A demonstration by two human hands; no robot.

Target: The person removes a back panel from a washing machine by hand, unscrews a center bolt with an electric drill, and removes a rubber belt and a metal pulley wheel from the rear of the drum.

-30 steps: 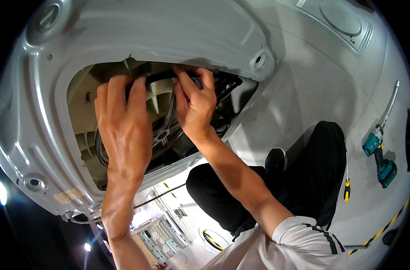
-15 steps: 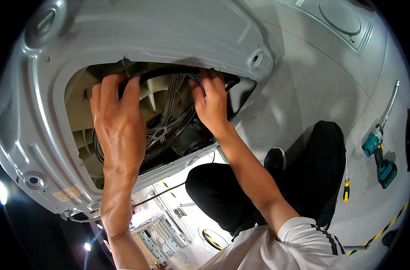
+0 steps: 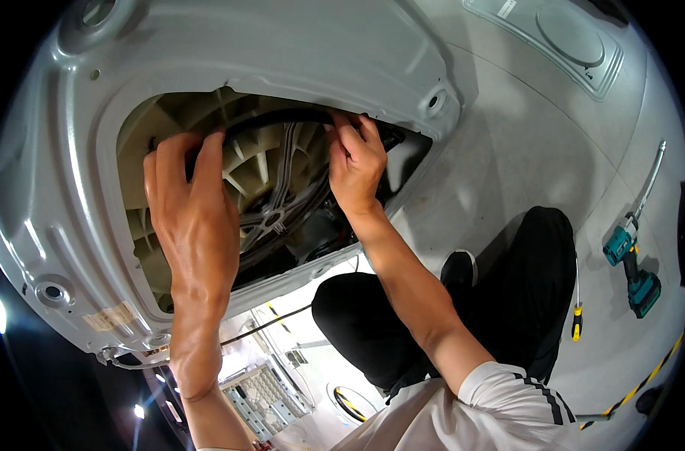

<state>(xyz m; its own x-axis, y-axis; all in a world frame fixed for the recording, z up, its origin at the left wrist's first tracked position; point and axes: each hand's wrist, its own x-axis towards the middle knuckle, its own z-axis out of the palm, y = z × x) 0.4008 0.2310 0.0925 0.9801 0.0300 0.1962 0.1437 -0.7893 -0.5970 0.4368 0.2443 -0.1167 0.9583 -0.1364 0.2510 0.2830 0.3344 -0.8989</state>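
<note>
A grey metal washing-machine cabinet lies tipped, its large rear opening facing me. Inside sit a beige ribbed drum pulley and a black drive belt arcing over its top rim. My left hand reaches into the opening with fingers curled on the left part of the belt. My right hand pinches the belt at the upper right, close under the opening's edge. The lower run of the belt is hidden behind my hands and the pulley.
A teal cordless drill with a long bit lies on the grey floor at right. A yellow-handled screwdriver lies beside my black-trousered leg. A detached grey panel rests at the top right. A perforated metal part sits below the cabinet.
Both hands have slid apart along the belt: the left moved left and slightly down, the right moved right toward the opening's upper corner.
</note>
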